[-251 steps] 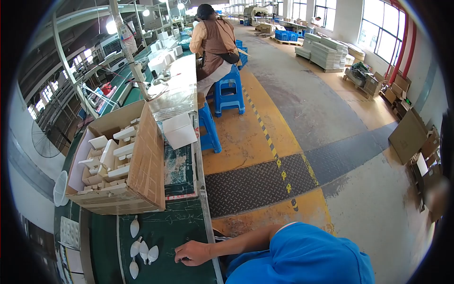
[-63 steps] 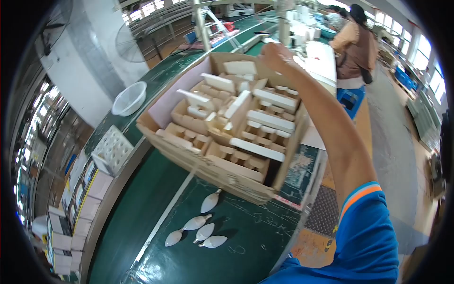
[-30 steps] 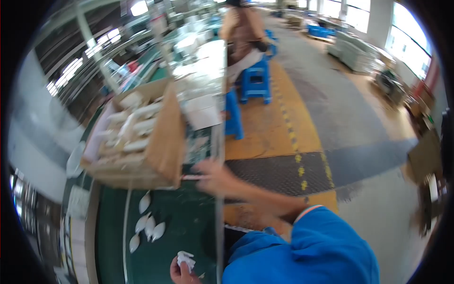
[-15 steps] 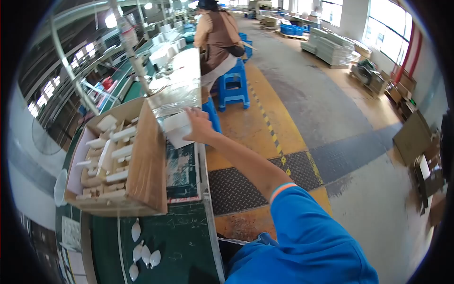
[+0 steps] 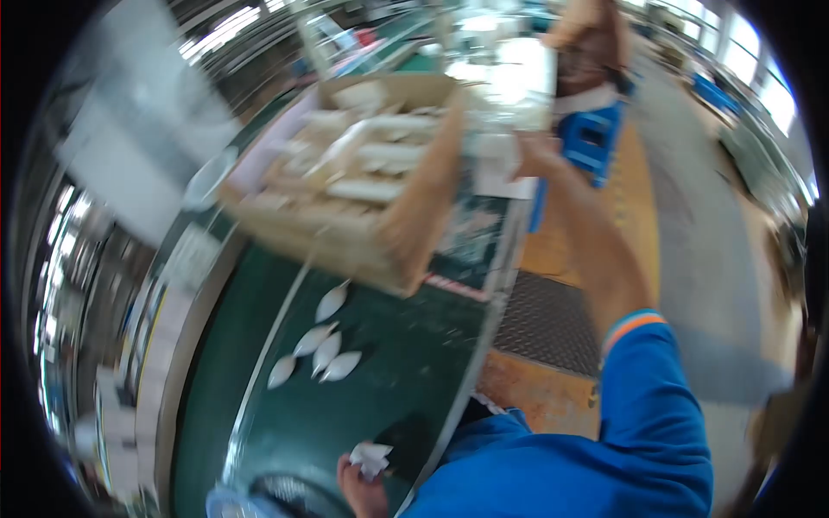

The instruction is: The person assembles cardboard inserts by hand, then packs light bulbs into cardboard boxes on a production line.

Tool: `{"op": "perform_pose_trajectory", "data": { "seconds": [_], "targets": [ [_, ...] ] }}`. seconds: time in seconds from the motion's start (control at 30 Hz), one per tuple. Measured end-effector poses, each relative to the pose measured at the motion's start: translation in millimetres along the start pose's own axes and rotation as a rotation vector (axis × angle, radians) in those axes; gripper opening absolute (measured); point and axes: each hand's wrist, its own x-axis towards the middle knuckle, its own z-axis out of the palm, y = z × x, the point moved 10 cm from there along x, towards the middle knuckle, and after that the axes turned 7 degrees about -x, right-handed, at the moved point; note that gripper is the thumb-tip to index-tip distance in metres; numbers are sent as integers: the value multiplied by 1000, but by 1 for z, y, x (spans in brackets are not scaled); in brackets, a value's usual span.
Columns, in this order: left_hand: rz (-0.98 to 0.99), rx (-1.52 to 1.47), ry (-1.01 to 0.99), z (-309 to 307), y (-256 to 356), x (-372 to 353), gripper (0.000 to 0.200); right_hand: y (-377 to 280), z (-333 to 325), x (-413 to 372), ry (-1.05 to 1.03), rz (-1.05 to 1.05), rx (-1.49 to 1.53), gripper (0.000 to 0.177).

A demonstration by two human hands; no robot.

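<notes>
My right hand (image 5: 537,155) is stretched far forward at the bench edge, its fingers closed on the side of a white block-like stack (image 5: 499,168), possibly paper or a small box; blur hides which. Low in the view, my left hand (image 5: 364,494) is closed around a crumpled white piece (image 5: 371,457) that looks like paper. Between the hands, several white leaf-shaped pieces (image 5: 326,352) with pointed tips lie loose on the green bench top (image 5: 414,345). A cardboard box (image 5: 423,216) holding white parts and dividers stands left of my right hand.
A blue round basket or fan-like item (image 5: 233,502) is at the bottom. A white bowl (image 5: 210,177) sits beyond the cardboard box. A co-worker (image 5: 591,52) sits ahead on a blue stool (image 5: 591,142). Floor with a dark tread plate (image 5: 548,324) runs along the right.
The view has swung left and down, with blur. My left hand with the crumpled white piece has come into view. My right hand stays at the white stack.
</notes>
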Motion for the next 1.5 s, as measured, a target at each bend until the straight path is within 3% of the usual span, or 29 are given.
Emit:
{"op": "perform_pose_trajectory", "data": {
  "seconds": [0.03, 0.13, 0.3, 0.5, 0.6, 0.7, 0.77, 0.8, 0.87, 0.93, 1.07, 1.13, 1.2, 1.3, 1.37, 1.5],
  "targets": [
    [47, -14, 108, 6, 6, -6, 14, -1, -3, -4, -67, 64, -47, 124],
    [8, -24, 65, 18, 10, -17, 16, -8, -29, -16, -31, 117, -191, 116],
    [-66, -105, 31, 0, -9, -29, 18, -35, -58, -52, 25, 134, -63, 108],
    [17, 81, 91, -12, 2, -33, 19, -98, -122, -168, 211, -181, 286, 107],
    [42, 88, 117, -10, 11, -31, 14, -175, -144, -230, 141, -447, 390, 106],
    [173, 279, 45, -3, 35, -29, 24, -268, -151, -282, 67, -796, 549, 103],
    [345, 594, 24, 7, 64, -37, 59, -336, -160, -319, 6, -1009, 573, 98],
    [352, 584, 47, 4, 72, -40, 59, -366, -153, -333, -89, -1084, 502, 97],
    [595, 947, 163, 4, 106, -57, 89, -413, -159, -364, -24, -1270, 568, 98],
    [604, 935, 203, -19, 111, -63, 105, -447, -161, -389, -94, -1384, 647, 98],
    [550, 846, 233, -58, 103, -62, 110, -488, -154, -422, -167, -1539, 630, 98],
    [557, 793, 210, -65, 104, -59, 110, -494, -157, -426, -117, -1536, 608, 99],
    [647, 970, 181, -51, 117, -61, 106, -496, -158, -430, -124, -1557, 553, 97],
    [600, 833, 162, -57, 106, -51, 101, -494, -168, -431, -143, -1556, 542, 92],
    [596, 774, 164, -59, 101, -46, 100, -494, -180, -435, -120, -1593, 555, 81],
    [768, 870, 196, -54, 109, -52, 101, -496, -187, -444, -45, -1672, 453, 67]
  ]
}}
